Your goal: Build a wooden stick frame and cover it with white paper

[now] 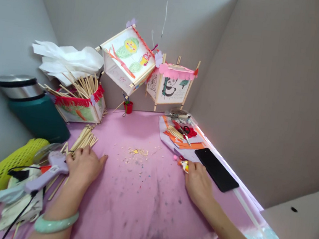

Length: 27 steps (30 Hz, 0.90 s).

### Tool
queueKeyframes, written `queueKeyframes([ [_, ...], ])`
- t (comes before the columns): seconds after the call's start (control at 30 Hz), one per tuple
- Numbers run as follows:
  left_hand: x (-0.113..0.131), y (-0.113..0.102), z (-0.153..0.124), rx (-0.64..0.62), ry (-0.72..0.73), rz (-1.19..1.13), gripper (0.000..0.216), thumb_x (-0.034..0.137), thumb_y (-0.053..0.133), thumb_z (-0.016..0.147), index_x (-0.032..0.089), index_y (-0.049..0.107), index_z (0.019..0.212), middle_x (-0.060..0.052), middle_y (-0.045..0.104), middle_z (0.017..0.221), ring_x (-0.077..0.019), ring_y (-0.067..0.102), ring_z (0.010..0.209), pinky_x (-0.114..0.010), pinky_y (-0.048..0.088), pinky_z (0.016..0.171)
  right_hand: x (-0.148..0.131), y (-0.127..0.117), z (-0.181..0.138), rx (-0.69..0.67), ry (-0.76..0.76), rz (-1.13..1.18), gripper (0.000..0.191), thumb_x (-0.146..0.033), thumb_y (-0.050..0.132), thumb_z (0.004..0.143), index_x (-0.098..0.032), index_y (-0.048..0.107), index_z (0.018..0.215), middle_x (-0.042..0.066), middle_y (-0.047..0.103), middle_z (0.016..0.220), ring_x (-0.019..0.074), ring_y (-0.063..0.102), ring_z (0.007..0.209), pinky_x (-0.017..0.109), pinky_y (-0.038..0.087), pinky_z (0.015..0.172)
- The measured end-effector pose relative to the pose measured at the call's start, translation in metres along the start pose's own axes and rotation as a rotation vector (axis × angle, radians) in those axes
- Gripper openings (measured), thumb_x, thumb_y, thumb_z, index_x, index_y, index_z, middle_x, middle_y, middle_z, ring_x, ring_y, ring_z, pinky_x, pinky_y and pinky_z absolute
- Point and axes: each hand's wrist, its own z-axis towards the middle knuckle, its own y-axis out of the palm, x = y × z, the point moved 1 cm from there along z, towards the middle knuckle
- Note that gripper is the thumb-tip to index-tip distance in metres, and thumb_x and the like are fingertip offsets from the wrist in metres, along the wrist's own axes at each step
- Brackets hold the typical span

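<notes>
My left hand [86,167] rests on the pink cloth at the near end of a bundle of thin wooden sticks [86,138]. Its thumb is apart and its fingers lie over the stick ends. A lilac glue gun [46,175] lies just left of that hand. On the right, my right hand [198,181] is closed round a small white, yellow and orange trinket [184,165], mostly hidden by the fingers. A small pink ball [175,157] sits beside it. Between the hands, wood shavings [140,152] are scattered with a small yellow star.
Two paper lanterns [130,55] [171,86] hang at the back. At left stand a stick-filled paper box [77,110] and a teal bottle [37,113]; yellow netting [0,178] lies nearer. A black phone [216,169] and scissors [186,136] lie at right. Grey panels enclose the table.
</notes>
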Motion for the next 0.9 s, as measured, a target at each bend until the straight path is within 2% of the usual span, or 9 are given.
queueKeyframes([
  [0.13,0.000,0.000,-0.001,0.024,-0.003,0.005,0.070,0.050,0.027,0.085,-0.001,0.054,0.125,-0.022,0.048,0.135,-0.0374,0.039,0.122,-0.052,0.030,0.097,-0.017,0.000,0.023,-0.009,0.016,-0.054,0.030,-0.005,0.033,0.089,-0.007,0.060,0.103,0.021,0.057,0.101,0.0316,0.054,0.096,0.037,0.043,0.072],
  [0.27,0.000,0.000,-0.002,0.017,-0.007,0.008,0.069,0.049,0.026,0.086,0.000,0.053,0.126,-0.021,0.047,0.137,-0.0369,0.039,0.123,-0.051,0.031,0.097,-0.038,-0.003,0.029,-0.040,-0.012,-0.048,0.031,-0.004,0.033,0.089,-0.004,0.058,0.106,0.024,0.057,0.102,0.0323,0.055,0.096,0.036,0.044,0.067],
  [0.43,0.000,-0.003,-0.003,0.016,0.007,0.008,0.068,0.049,0.027,0.086,0.000,0.053,0.125,-0.020,0.049,0.135,-0.0367,0.040,0.121,-0.052,0.031,0.097,-0.045,-0.008,0.032,-0.066,-0.090,0.008,0.027,-0.014,0.042,0.090,-0.014,0.057,0.112,0.016,0.060,0.105,0.0270,0.057,0.096,0.033,0.044,0.072],
  [0.57,0.000,-0.002,-0.002,0.007,-0.001,-0.001,0.068,0.049,0.027,0.086,0.000,0.054,0.125,-0.021,0.048,0.136,-0.0372,0.039,0.122,-0.051,0.031,0.097,-0.054,-0.006,0.045,-0.036,-0.059,0.015,0.033,-0.011,0.032,0.092,-0.008,0.054,0.116,0.022,0.058,0.109,0.0297,0.055,0.100,0.035,0.043,0.074],
  [0.73,0.000,0.003,0.001,0.026,-0.009,-0.019,0.070,0.050,0.027,0.084,0.000,0.052,0.128,-0.021,0.047,0.138,-0.0372,0.039,0.122,-0.052,0.030,0.097,-0.069,0.002,0.057,-0.047,-0.171,0.068,0.030,-0.013,0.039,0.091,-0.015,0.056,0.115,0.015,0.059,0.108,0.0250,0.055,0.098,0.032,0.042,0.079],
  [0.83,-0.001,0.005,0.002,0.029,-0.001,-0.024,0.070,0.050,0.028,0.084,0.000,0.054,0.126,-0.021,0.047,0.137,-0.0374,0.039,0.121,-0.053,0.029,0.098,-0.075,0.003,0.061,-0.027,-0.149,0.083,0.031,-0.012,0.033,0.092,-0.009,0.055,0.115,0.020,0.057,0.109,0.0279,0.053,0.101,0.035,0.041,0.079],
  [0.9,-0.001,0.005,0.002,0.025,0.005,-0.031,0.068,0.049,0.029,0.084,0.001,0.057,0.124,-0.021,0.047,0.137,-0.0380,0.039,0.121,-0.053,0.029,0.097,-0.082,0.002,0.062,-0.034,-0.187,0.106,0.030,-0.013,0.033,0.093,-0.009,0.056,0.112,0.020,0.057,0.108,0.0275,0.053,0.102,0.034,0.041,0.079],
])
